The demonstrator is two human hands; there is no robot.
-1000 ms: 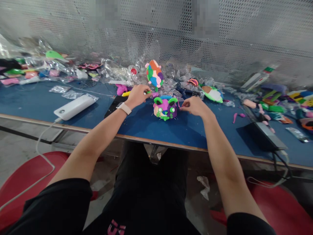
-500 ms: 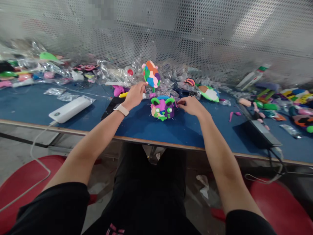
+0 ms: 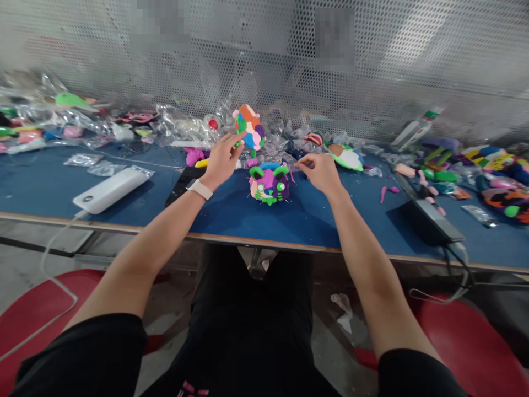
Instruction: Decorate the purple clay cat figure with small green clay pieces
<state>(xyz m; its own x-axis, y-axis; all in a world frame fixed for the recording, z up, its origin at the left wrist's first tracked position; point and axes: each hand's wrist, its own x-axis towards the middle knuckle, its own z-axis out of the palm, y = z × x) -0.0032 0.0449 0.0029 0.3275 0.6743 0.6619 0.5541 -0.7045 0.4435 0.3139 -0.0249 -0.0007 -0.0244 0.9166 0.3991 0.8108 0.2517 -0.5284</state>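
A cat-like clay head [image 3: 269, 184] in pink, purple and green, with green-rimmed ears and thin whiskers, sits on the table between my hands. Behind it, a patchwork clay figure [image 3: 250, 125] stands raised on a green stem. My left hand [image 3: 222, 161] is at that figure's lower left, fingers curled and a bit of green by the fingertips. Whether it grips the figure itself is unclear. Beside the head on the right, my right hand [image 3: 320, 170] is closed in a pinch, and what lies in it is too small to name. A thin purple strip [image 3: 291, 173] shows near its fingertips.
A white power bank [image 3: 111, 190] with a cable lies at left, and a black flat object [image 3: 181, 186] under my left wrist. A dark box [image 3: 432, 221] with cables sits at right. Clear packaging [image 3: 182, 124] and clay pieces line the back along a perforated metal panel [image 3: 281, 49].
My left hand's fingers have risen slightly along the patchwork figure. My right hand has drawn a little up and away from the cat-like head. The view has shifted slightly.
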